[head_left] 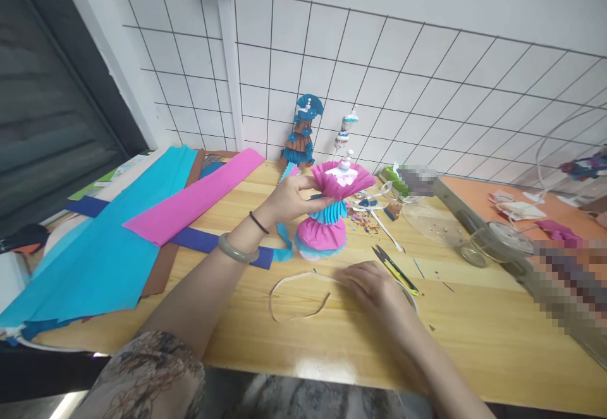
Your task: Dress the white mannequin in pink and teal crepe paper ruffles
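A paper doll [328, 217] in a pink and blue crepe dress stands on the wooden table [474, 337]. My left hand [289, 199] grips it at the waist, fingers closed around the pleated blue middle. My right hand [377, 292] rests on the table in front of the doll, fingers curled down onto one end of a thin white paper strip [296, 296] that loops across the wood. Small yellow-handled scissors [396, 268] lie just right of that hand.
Sheets of pink [199, 194], cyan [118, 242] and dark blue [203, 241] crepe paper cover the table's left side. Two finished dolls [301, 131] stand against the wire grid wall. A clear plastic lid [429, 220], scraps and an orange tray [478, 194] sit at right.
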A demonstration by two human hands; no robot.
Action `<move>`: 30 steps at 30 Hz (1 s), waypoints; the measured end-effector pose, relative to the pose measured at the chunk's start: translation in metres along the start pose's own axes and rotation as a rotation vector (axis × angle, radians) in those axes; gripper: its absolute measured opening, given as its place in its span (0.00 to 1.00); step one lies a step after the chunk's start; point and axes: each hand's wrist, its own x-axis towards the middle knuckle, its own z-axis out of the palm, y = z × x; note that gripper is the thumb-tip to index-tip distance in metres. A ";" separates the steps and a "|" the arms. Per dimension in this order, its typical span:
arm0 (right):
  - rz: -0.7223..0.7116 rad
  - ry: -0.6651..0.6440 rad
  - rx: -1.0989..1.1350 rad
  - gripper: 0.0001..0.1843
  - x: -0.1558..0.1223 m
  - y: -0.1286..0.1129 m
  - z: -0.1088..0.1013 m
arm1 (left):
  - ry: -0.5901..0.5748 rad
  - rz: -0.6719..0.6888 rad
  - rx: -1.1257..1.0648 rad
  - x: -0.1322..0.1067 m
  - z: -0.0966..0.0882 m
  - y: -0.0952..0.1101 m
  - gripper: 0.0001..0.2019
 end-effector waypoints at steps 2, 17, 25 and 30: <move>0.000 -0.015 -0.024 0.11 0.005 -0.008 0.010 | -0.003 0.005 0.005 0.000 0.001 0.001 0.14; -0.227 0.215 -0.060 0.10 0.009 -0.023 0.038 | -0.021 0.035 -0.025 0.000 0.003 0.007 0.14; -0.153 0.390 0.131 0.07 0.021 -0.037 -0.018 | -0.031 0.008 -0.019 -0.002 0.009 0.007 0.16; -0.052 0.489 0.068 0.03 0.040 -0.036 -0.048 | -0.038 -0.070 -0.098 -0.004 0.016 0.008 0.18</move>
